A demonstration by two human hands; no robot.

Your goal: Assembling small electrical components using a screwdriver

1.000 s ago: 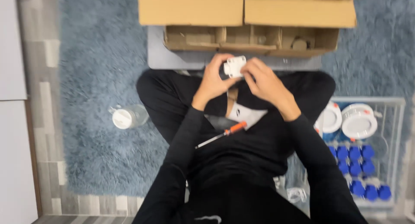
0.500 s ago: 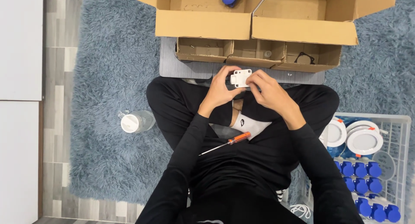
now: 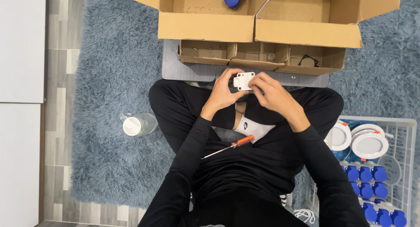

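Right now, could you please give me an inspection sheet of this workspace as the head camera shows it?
Surface: blue shaggy rug on grey plank floor; grey mat under the boxes.
Job's things: small white rectangular plastic part, held up between both hands.
Clutter: orange-handled screwdriver on the lap; clear bottle lying on the rug; open cardboard boxes; white wire basket with round white fittings and blue parts.
Grippers: left hand and right hand, fingers on the part.
Cables: white cord by the basket.
Surroundings: white panels at left.
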